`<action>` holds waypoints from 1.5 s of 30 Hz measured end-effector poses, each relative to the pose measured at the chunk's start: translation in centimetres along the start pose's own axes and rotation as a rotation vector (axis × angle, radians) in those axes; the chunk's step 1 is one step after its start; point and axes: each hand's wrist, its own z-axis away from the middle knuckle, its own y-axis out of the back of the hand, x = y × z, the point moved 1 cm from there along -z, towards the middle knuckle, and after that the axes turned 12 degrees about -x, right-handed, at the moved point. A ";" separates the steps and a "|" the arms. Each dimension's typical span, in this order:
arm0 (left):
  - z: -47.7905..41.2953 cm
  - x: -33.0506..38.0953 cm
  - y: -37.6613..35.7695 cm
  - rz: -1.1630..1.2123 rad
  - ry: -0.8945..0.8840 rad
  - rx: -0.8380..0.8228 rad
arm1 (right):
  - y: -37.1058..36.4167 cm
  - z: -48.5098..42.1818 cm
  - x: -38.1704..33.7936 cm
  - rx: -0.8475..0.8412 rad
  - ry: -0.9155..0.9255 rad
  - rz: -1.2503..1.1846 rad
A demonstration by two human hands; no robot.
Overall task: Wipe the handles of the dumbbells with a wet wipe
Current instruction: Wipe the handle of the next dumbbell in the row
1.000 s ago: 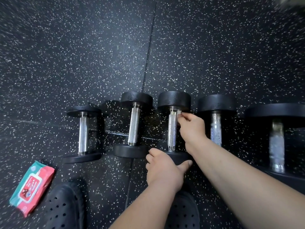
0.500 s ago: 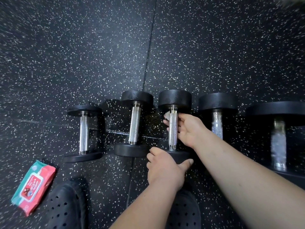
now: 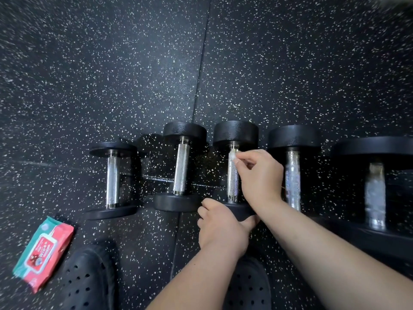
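The right hand [image 3: 259, 175] pinches a wet wipe [image 3: 233, 156] against the far end of the middle dumbbell's handle [image 3: 232, 182]. The left hand [image 3: 221, 224] grips that dumbbell's near head [image 3: 240, 211], steadying it. Wiping looks underway; next, I'd guess, comes a firm stroke back toward the left hand. The wipes pack [image 3: 43, 253] lies well left.

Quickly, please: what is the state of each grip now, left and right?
Left grip: closed, holds the third dumbbell by its near head.
Right grip: closed, pinches a wipe against its handle.
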 end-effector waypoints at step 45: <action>0.0 0.1 0.0 -0.014 0.003 0.002 | -0.7 -1.9 1.7 -0.055 0.618 0.546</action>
